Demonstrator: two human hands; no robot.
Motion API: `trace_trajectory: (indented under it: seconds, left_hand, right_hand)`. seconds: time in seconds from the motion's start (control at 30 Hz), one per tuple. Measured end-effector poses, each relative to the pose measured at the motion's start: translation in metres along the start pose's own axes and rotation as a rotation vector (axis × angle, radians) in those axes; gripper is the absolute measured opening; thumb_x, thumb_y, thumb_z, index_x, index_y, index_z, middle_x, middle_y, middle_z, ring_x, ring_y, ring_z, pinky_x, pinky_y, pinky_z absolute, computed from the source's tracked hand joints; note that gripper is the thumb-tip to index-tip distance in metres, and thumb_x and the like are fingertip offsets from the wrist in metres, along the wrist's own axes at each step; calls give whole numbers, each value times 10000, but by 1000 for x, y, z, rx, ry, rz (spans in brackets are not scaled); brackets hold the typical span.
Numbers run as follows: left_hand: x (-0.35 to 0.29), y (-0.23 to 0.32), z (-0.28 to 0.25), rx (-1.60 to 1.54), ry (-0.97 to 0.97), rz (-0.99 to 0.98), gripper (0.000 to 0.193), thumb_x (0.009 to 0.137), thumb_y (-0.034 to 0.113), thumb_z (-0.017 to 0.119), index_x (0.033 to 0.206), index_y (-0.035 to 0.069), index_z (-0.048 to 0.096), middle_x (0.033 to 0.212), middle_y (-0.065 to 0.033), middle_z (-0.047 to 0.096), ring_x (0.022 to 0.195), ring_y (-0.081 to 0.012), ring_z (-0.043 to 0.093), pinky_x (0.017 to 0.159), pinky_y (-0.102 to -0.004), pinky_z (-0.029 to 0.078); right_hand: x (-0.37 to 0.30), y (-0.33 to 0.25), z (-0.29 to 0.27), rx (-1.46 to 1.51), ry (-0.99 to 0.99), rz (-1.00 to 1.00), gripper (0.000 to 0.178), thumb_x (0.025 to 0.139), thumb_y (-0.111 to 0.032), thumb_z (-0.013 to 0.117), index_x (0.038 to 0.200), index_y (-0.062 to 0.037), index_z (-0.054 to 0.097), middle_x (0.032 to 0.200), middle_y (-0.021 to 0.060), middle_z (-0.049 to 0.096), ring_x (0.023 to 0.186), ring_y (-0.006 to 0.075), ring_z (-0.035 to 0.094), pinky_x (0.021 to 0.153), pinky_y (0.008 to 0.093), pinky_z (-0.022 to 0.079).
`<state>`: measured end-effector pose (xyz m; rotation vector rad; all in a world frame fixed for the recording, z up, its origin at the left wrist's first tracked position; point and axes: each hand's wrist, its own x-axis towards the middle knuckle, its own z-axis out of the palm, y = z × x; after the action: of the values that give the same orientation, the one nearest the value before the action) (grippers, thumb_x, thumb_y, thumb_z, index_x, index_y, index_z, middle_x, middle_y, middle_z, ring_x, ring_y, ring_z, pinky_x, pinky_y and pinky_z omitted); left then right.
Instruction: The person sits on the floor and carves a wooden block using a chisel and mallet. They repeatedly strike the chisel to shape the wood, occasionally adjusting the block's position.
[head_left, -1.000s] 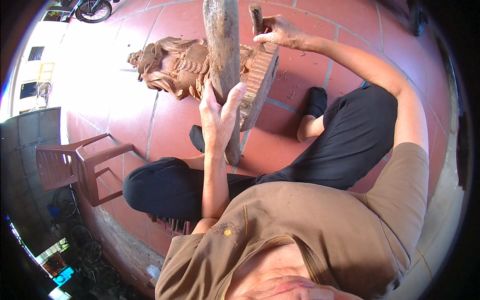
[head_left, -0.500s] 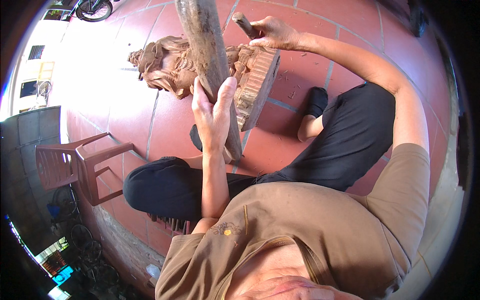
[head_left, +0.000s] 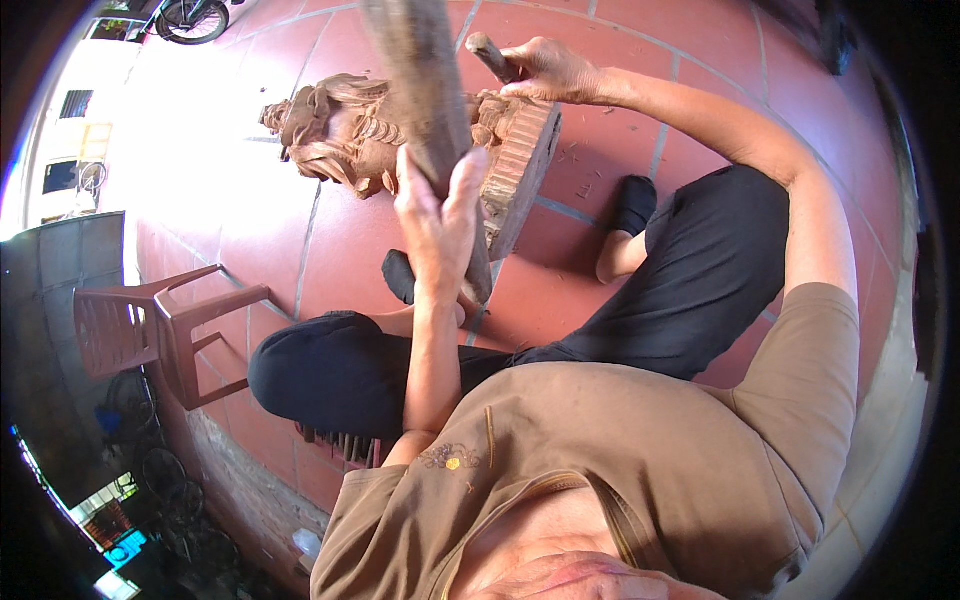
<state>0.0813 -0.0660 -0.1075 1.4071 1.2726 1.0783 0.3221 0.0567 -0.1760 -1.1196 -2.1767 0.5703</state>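
Observation:
A long, thick grey-brown wooden club (head_left: 420, 90) slants across the middle, slightly smeared by motion. My left hand (head_left: 437, 220) is closed around its lower part, thumb and fingers showing on either side. Behind the club, a carved brown wooden figure (head_left: 335, 130) lies on its side, its slab-like ridged base (head_left: 522, 165) to the right. At the base's far corner my right hand (head_left: 555, 72) grips a short round wooden handle (head_left: 490, 55), probably a chisel's; its working end is hidden. The club covers the middle of the carving.
Wood chips (head_left: 590, 180) lie on the red tiled floor (head_left: 560, 310) right of the base. A brown plastic chair (head_left: 190, 320) stands at left. Several tools in a row (head_left: 345, 443) show beside my left knee. My legs in dark trousers (head_left: 690, 270) flank the carving's near side.
The club and my left hand have shifted slightly to the right. The carving sits a touch further right in view. My right hand keeps its grip on the handle.

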Motion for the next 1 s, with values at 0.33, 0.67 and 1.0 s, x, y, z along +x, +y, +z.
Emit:
trace_trajectory:
  seconds: [0.33, 0.67, 1.0]
  left_hand:
    - [-4, 4, -10, -48, -70, -19, 373, 911, 257, 695, 1116, -18, 551, 901, -71, 630, 765, -120, 587, 670, -270, 497]
    - [-7, 11, -9, -54, -44, 40, 391, 896, 282, 719, 1093, -10, 548, 878, -41, 603, 727, -87, 548, 654, -240, 476]
    - [-7, 10, -9, -49, -17, 101, 401, 891, 281, 725, 1090, -20, 552, 894, -62, 624, 774, -106, 566, 706, -258, 484]
  right_hand:
    - [-1, 12, 1, 53, -1, 82, 242, 830, -188, 741, 934, 10, 649, 779, 86, 672, 741, 162, 648, 728, 321, 534]
    - [-7, 16, -2, 61, 8, 127, 252, 835, -218, 746, 932, -7, 647, 799, 73, 679, 754, 157, 649, 737, 314, 532]
    - [-9, 14, -3, 68, -10, 108, 271, 829, -212, 756, 951, 4, 648, 821, 81, 688, 758, 158, 658, 749, 306, 543]
